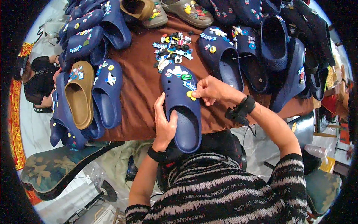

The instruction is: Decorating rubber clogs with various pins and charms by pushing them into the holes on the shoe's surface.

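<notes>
At the near edge of the brown cloth (140, 95), the left hand (165, 123) grips the navy clog (178, 98) by its left side; a slack hold might let it twist. The right hand (212, 92) pinches a yellow charm (191, 95) at the clog's right; fumbled, it could drop among the loose charms (174, 48) just beyond.

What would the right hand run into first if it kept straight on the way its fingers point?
Beyond the yellow charm at its fingertips, the right hand would likely meet the upper of the blue clog, though depth is hard to judge.
</notes>
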Available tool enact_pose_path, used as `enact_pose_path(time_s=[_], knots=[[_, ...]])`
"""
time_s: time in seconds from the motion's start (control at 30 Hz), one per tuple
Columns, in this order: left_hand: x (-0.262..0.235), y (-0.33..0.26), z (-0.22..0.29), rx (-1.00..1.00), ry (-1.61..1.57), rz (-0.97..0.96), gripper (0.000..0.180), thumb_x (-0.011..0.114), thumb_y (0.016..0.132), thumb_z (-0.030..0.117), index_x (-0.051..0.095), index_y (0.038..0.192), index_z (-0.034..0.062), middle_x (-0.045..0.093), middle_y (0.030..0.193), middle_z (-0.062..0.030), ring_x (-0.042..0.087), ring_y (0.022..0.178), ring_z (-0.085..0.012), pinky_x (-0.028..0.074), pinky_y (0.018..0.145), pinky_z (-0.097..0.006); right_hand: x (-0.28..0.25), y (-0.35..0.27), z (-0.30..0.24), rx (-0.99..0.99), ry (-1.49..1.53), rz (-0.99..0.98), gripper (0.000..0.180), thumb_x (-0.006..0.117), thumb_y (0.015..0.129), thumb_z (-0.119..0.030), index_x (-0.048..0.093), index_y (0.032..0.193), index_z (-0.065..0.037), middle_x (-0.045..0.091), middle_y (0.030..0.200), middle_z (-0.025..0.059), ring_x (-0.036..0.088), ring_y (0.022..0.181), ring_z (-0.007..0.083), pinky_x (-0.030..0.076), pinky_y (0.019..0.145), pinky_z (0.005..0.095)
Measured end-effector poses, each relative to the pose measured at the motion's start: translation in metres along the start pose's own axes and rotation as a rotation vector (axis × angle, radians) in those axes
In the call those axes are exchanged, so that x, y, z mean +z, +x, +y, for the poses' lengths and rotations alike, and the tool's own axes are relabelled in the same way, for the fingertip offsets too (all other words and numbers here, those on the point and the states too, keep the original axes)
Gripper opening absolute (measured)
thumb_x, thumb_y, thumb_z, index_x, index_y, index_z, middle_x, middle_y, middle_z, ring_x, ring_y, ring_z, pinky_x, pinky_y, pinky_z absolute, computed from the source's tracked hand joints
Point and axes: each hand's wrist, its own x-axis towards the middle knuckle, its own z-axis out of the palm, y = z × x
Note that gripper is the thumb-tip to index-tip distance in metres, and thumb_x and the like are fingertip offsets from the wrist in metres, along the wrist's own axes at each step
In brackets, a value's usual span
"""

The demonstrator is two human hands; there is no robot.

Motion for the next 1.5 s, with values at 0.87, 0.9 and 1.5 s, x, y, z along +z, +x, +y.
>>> enact_pose_path(time_s=[0.87,0.9,1.5], knots=[[0.000,0.002,0.020,-0.030,0.106,0.071,0.062,0.053,0.085,-0.007,0.044,0.145,0.0050,0.047,0.142,-0.0203,0.047,0.134,-0.0381,0.036,0.114,-0.044,0.033,-0.024,-0.030,-0.458,-0.216,0.440,0.018,0.072,0.089,-0.011,0.061,0.096,0.001,0.062,0.080,0.0120,0.056,0.071,0.0186,0.048,0.067,0.0361],[-0.001,0.002,0.020,-0.033,0.100,0.075,0.062,0.054,0.084,-0.007,0.044,0.145,0.0051,0.047,0.142,-0.0204,0.047,0.134,-0.0385,0.036,0.114,-0.043,0.032,-0.018,-0.040,-0.481,-0.272,0.415,0.017,0.071,0.089,-0.011,0.062,0.096,0.001,0.064,0.079,0.0125,0.059,0.071,0.0199,0.049,0.067,0.0367],[-0.001,0.001,0.019,-0.017,0.081,0.075,0.065,0.061,0.082,-0.005,0.044,0.143,0.0054,0.046,0.141,-0.0239,0.043,0.134,-0.0436,0.038,0.112,-0.048,0.012,0.068,-0.083,-0.452,-0.819,0.045,0.019,0.072,0.086,-0.015,0.068,0.093,0.001,0.069,0.081,0.0107,0.065,0.077,0.0212,0.050,0.071,0.0360]])
